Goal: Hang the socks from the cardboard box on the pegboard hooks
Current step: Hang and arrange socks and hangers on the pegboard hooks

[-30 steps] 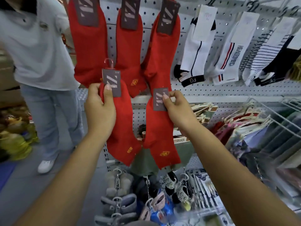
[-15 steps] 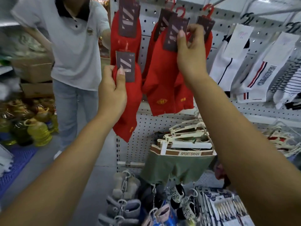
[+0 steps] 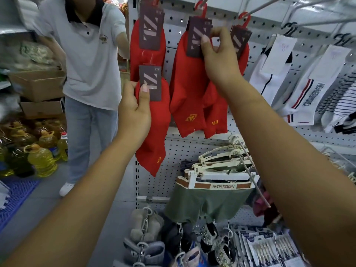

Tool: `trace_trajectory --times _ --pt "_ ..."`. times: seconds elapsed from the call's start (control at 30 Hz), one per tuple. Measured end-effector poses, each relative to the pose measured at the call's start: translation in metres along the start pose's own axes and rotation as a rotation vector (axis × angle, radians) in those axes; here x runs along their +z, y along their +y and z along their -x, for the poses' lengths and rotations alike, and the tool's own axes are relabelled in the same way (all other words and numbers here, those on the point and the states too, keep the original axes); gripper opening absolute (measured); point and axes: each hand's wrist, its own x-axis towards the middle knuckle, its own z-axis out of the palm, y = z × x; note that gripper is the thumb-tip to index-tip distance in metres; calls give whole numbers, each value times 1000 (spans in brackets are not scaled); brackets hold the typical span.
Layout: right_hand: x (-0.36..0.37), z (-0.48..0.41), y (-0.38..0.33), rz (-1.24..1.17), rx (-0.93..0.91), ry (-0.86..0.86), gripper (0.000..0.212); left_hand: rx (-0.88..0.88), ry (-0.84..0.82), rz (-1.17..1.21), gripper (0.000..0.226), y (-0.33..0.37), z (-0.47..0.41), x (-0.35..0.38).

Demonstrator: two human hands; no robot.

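Observation:
My left hand (image 3: 134, 110) grips a red sock pair (image 3: 154, 139) by its dark label card, held in front of the pegboard (image 3: 173, 45) below another hanging red pair (image 3: 148, 49). My right hand (image 3: 217, 56) is raised and pinches the dark card of a red sock pair (image 3: 188, 97) whose red plastic hanger (image 3: 202, 8) sits at a pegboard hook. A further red pair (image 3: 240, 41) hangs just behind my right hand on its own hook. The cardboard boxes (image 3: 38, 85) stand at the left behind a person.
A person in a white polo shirt (image 3: 90, 54) stands at the left beside the rack. White and striped socks (image 3: 308, 83) hang to the right. Green shorts on hangers (image 3: 208, 199) and slippers (image 3: 144, 237) hang below. Oil bottles (image 3: 38, 157) crowd the floor at left.
My right hand has lifted its red sock pair from waist height up to the hooks at the top. My left hand has kept its pair and risen slightly.

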Motion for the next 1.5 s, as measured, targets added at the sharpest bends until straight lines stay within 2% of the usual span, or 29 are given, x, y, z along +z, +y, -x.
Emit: trace_trajectory --times 0.1,0.2,0.37,0.47,0.57,0.67,0.77,0.83,0.9,0.97,1.03,1.17,1.27,1.37,1.43,1.5 --pt "1 5 7 7 41 72 17 -38 -43 23 15 -1 1 -2" --pt "5 25 19 29 59 211 22 -80 -76 66 16 -4 2 -3" --pt "20 63 28 -12 77 278 22 -101 -112 115 16 -1 1 -3" --pt "30 79 27 -126 147 61 20 -100 -158 204 16 7 0 -1" --pt "30 87 28 -283 258 -179 29 -168 -202 281 13 14 0 -2" --pt "27 87 28 -320 250 -163 26 -220 -223 298 14 14 -1 -4" --pt "27 84 27 -319 245 -52 22 -360 -400 341 36 9 0 -9" --pt "27 82 29 -322 292 35 24 -423 -568 263 48 4 2 -14" --pt "26 81 35 -307 352 109 28 -462 -703 173 45 -4 7 -18" --pt "26 84 40 -331 397 144 28 -467 -749 96 27 -12 11 -20" --pt "26 88 45 -370 437 140 27 -453 -738 40 19 -16 14 -21" --pt "25 97 50 -491 454 77 13 -452 -732 2 27 -17 19 -17" --pt "15 102 51 -508 390 60 24 -447 -783 -9 21 -9 22 -9" --pt "-3 106 51 -463 363 174 39 -394 -796 -11 22 8 20 2" --pt "-20 104 50 -478 357 255 39 -323 -696 20 26 25 12 12" --pt "-38 97 48 -451 350 303 42 -229 -494 97 31 43 1 27"
